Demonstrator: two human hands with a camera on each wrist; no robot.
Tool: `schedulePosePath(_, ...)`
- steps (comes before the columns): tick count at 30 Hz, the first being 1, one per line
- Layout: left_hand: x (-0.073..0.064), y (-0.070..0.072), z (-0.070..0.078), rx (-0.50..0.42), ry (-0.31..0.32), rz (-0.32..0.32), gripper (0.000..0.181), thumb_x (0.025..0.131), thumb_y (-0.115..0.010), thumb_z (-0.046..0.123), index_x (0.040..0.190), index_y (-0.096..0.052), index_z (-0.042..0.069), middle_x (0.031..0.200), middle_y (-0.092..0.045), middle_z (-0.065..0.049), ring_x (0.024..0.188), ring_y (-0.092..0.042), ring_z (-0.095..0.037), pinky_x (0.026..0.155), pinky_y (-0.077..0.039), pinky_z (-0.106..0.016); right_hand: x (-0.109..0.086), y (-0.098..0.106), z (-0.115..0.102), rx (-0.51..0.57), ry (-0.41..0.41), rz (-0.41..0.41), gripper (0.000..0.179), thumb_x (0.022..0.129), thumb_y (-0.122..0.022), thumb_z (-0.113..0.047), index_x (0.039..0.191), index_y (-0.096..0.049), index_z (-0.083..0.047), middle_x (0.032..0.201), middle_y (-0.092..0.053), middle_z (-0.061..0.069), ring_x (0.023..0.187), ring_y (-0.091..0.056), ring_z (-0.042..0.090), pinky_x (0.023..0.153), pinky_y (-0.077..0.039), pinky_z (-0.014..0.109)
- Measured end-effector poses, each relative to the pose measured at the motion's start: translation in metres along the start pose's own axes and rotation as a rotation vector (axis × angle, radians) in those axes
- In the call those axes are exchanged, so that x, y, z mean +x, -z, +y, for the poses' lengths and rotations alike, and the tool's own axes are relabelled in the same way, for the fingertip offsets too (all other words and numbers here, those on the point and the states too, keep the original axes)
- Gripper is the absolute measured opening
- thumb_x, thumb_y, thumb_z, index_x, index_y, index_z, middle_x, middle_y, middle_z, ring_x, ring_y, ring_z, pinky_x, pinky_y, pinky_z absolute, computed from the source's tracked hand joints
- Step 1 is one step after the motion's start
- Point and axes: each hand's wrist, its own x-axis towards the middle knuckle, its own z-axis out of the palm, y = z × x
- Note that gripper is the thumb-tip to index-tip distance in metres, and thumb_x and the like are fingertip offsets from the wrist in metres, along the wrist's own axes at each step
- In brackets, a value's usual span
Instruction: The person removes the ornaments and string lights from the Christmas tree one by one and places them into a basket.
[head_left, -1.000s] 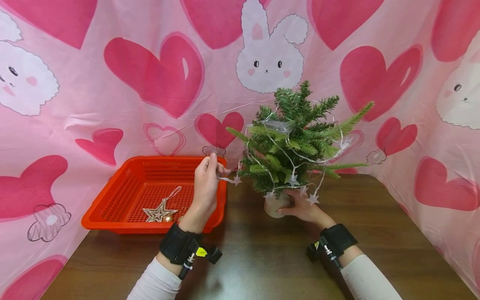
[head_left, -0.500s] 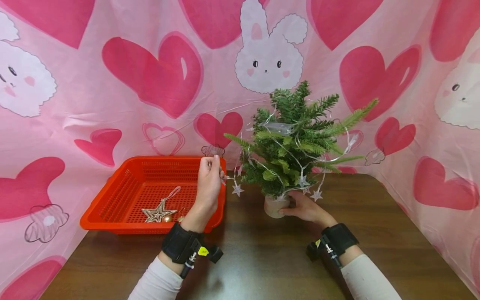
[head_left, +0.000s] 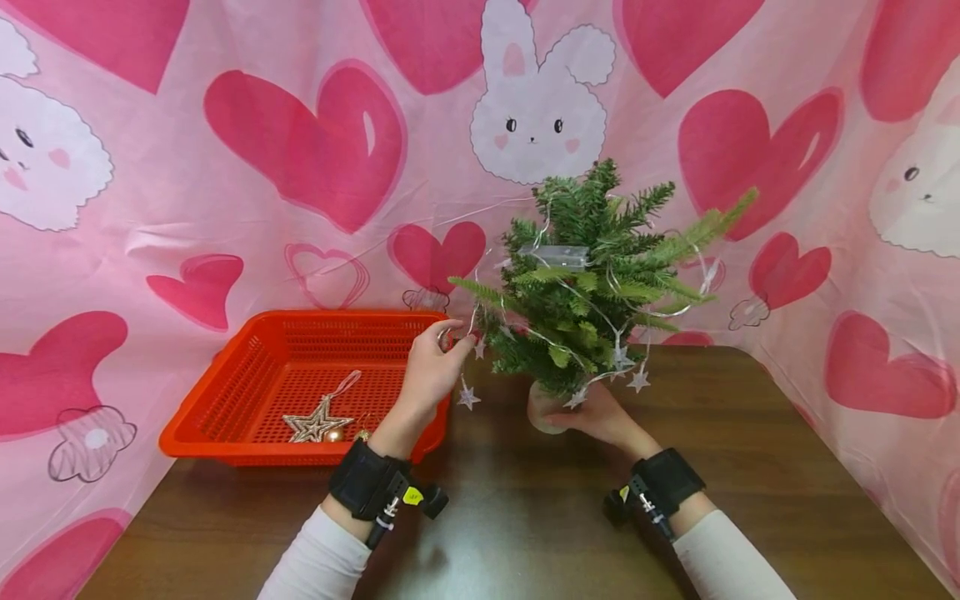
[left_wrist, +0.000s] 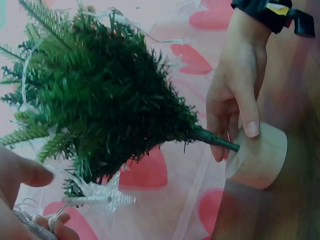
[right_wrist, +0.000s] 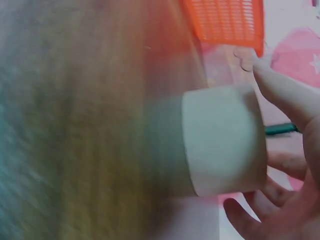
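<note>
Green needled tree [head_left: 570, 312] | white cylindrical base [left_wrist: 265, 159] clamped by my right hand [head_left: 600, 415] | left hand [head_left: 432, 367] gripping clear star-light string [head_left: 468, 398]

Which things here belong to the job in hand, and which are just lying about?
In the job:
small tree, its base held by the right hand
star lights, held by the left hand
battery box, among the branches

Apparently just lying about:
red basket
glittery star and gold ball, untouched inside it
</note>
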Motion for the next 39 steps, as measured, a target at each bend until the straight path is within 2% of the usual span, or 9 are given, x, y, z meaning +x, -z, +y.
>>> schedulePosePath(3, 0.001, 0.000, -0.003, 0.148, -0.076, 0.001, 0.043, 0.090, -0.069, 0.022, 0.129, -0.063, 0.005, 0.088, -0.050, -0.009, 0.071, -0.040, -0.018, 0.062, -0.033, -0.028, 0.000, -0.006, 0.000, 0.076, -0.014, 0.057, 0.080, 0.072, -0.088, -0.013, 0.141, -0.047, -0.011, 0.139, -0.056, 0.009, 0.127, -0.050, 0.014, 0.103, -0.041, 0.022)
schedulePosePath(6, 0.001, 0.002, -0.006, 0.249, -0.145, -0.003, 0.040, 0.088, -0.071, 0.021, 0.124, -0.066, 0.003, 0.102, -0.059, -0.017, 0.088, -0.048, -0.025, 0.074, -0.039, -0.033, -0.003, -0.008, -0.005, 0.057, -0.040, 0.100, 0.089, 0.071, -0.088, -0.008, 0.146, -0.039, -0.009, 0.146, -0.049, 0.011, 0.135, -0.044, 0.023, 0.104, -0.033, 0.013)
schedulePosePath(9, 0.001, 0.003, -0.008, 0.290, -0.187, -0.004, 0.034, 0.090, -0.069, 0.018, 0.119, -0.068, 0.002, 0.107, -0.066, -0.020, 0.081, -0.052, -0.025, 0.073, -0.042, -0.034, -0.005, -0.004, -0.021, -0.011, 0.008, 0.108, 0.093, 0.071, -0.087, -0.006, 0.148, -0.033, -0.003, 0.150, -0.043, 0.016, 0.139, -0.037, 0.026, 0.105, -0.026, 0.007)
schedulePosePath(15, 0.000, 0.005, -0.008, 0.261, -0.177, 0.000, 0.024, 0.098, -0.056, 0.012, 0.116, -0.069, 0.004, 0.097, -0.072, -0.015, 0.063, -0.045, -0.016, 0.059, -0.037, -0.027, 0.000, -0.003, -0.020, -0.074, 0.120, 0.115, 0.089, 0.070, -0.087, -0.002, 0.144, -0.038, -0.001, 0.146, -0.045, 0.019, 0.137, -0.033, 0.008, 0.106, -0.016, 0.001)
schedulePosePath(20, -0.001, 0.006, -0.008, 0.235, -0.165, 0.009, 0.025, 0.101, -0.049, 0.012, 0.110, -0.071, 0.005, 0.074, -0.055, -0.009, 0.062, -0.040, -0.018, 0.058, -0.034, -0.028, 0.003, -0.004, -0.002, -0.060, 0.116, 0.103, 0.091, 0.070, -0.089, -0.007, 0.145, -0.039, -0.008, 0.146, -0.046, 0.013, 0.132, -0.032, -0.005, 0.106, -0.016, 0.001)
schedulePosePath(25, -0.003, 0.008, -0.008, 0.228, -0.151, 0.031, 0.027, 0.102, -0.047, 0.016, 0.109, -0.072, 0.007, 0.082, -0.060, -0.009, 0.067, -0.043, -0.019, 0.063, -0.036, -0.030, 0.002, -0.001, 0.001, -0.050, 0.083, 0.061, 0.089, 0.074, -0.087, -0.016, 0.146, -0.037, -0.013, 0.149, -0.044, 0.008, 0.137, -0.035, 0.009, 0.109, -0.018, 0.007)
schedulePosePath(28, -0.005, 0.009, -0.009, 0.171, -0.139, 0.053, 0.025, 0.102, -0.051, 0.021, 0.105, -0.072, 0.009, 0.082, -0.065, -0.008, 0.059, -0.054, -0.015, 0.060, -0.049, -0.028, 0.001, 0.000, 0.002, -0.086, 0.039, 0.036, 0.084, 0.077, -0.085, -0.022, 0.146, -0.038, -0.013, 0.149, -0.043, 0.009, 0.139, -0.036, 0.021, 0.115, -0.025, 0.024)
schedulePosePath(32, -0.005, 0.009, -0.009, 0.108, -0.175, 0.117, 0.021, 0.099, -0.059, 0.025, 0.098, -0.072, 0.008, 0.064, -0.054, 0.001, 0.047, -0.046, -0.009, 0.051, -0.044, -0.024, 0.000, 0.002, 0.003, -0.126, -0.016, -0.004, 0.081, 0.080, -0.082, -0.026, 0.145, -0.037, -0.007, 0.148, -0.044, 0.014, 0.138, -0.040, 0.030, 0.112, -0.032, 0.048)
schedulePosePath(39, -0.004, 0.010, -0.008, 0.075, -0.248, 0.201, 0.026, 0.094, -0.067, 0.027, 0.079, -0.068, 0.007, 0.056, -0.036, 0.005, 0.055, -0.031, -0.010, 0.054, -0.025, -0.025, -0.005, 0.009, 0.002, -0.172, -0.030, -0.076, 0.066, 0.085, -0.078, -0.027, 0.140, -0.047, -0.007, 0.138, -0.055, 0.010, 0.123, -0.052, 0.021, 0.103, -0.044, 0.040)
